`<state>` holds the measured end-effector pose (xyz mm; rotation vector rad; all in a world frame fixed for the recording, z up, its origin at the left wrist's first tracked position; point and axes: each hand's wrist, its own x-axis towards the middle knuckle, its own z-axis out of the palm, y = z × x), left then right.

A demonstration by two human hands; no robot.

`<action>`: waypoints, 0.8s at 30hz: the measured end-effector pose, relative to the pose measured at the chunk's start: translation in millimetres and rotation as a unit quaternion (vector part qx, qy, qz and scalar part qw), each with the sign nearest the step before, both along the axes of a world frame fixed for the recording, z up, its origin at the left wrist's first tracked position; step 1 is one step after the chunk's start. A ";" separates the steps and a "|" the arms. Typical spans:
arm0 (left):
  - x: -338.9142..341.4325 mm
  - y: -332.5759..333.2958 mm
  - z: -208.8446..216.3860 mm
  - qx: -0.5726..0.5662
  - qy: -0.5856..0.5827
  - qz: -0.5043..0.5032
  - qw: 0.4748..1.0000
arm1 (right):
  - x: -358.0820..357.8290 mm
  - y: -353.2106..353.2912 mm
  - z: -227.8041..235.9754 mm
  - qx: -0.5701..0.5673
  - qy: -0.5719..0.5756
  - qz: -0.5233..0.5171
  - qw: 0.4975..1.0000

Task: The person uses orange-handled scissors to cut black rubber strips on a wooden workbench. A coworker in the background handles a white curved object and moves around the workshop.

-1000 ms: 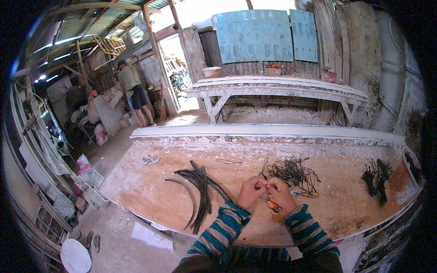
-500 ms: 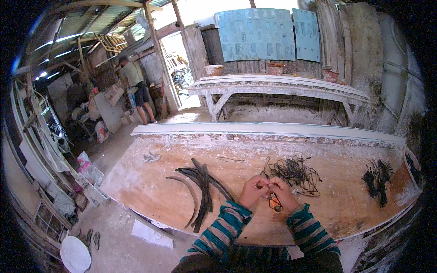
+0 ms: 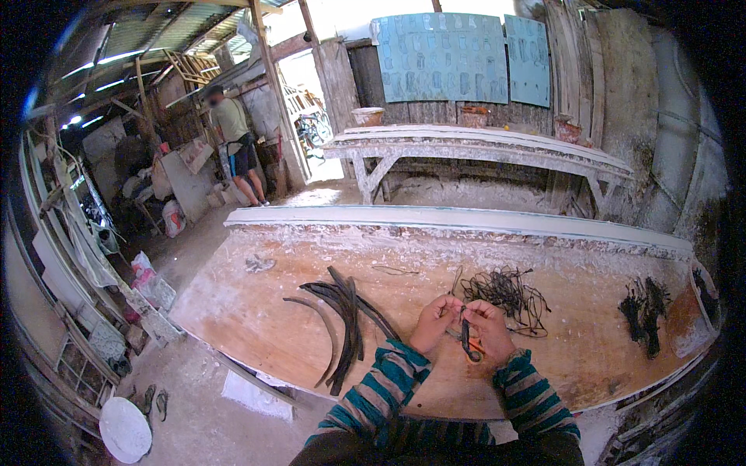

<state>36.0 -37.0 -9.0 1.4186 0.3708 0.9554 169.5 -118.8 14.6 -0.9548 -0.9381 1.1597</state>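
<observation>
My left hand (image 3: 432, 323) and my right hand (image 3: 491, 329) meet above the wooden table, fingertips pinched together on a thin black cord (image 3: 464, 312). A dark length hangs below the fingers between the hands. Beneath my right hand shows an orange-and-black looped handle (image 3: 475, 351), seemingly of scissors; whether it is held or lies on the table, I cannot tell. Just beyond my right hand is a tangled heap of black cords (image 3: 509, 295). Several curved dark rubber-like strips (image 3: 346, 326) lie to the left of my left hand.
Bundles of black cord (image 3: 643, 311) lie at the table's right, beside a dusty tub (image 3: 694, 318). A white-coated ledge (image 3: 435, 220) runs along the far edge. Behind stands a white bench (image 3: 482, 144) with pots. Another person (image 3: 231, 140) stands at the back left.
My fingertips have risen slightly, and the dark length hanging between them now shows more clearly. The orange handle is more exposed below my right hand. The view has shifted a little.
</observation>
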 end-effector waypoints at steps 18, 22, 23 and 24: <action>-1.2 -4.1 2.2 -0.024 0.022 0.039 0.999 | 3.1 1.0 -7.0 0.022 -0.110 -0.059 0.992; -2.6 -4.7 8.0 -0.028 0.016 0.018 0.999 | 3.7 2.1 -5.8 0.008 -0.097 -0.055 0.994; -2.6 -3.8 6.9 -0.033 0.024 0.017 0.999 | 3.7 2.4 -5.9 0.004 -0.088 -0.052 0.995; -2.5 -2.0 5.1 -0.038 0.033 0.015 0.999 | 3.9 1.8 -5.8 0.004 -0.083 -0.051 0.995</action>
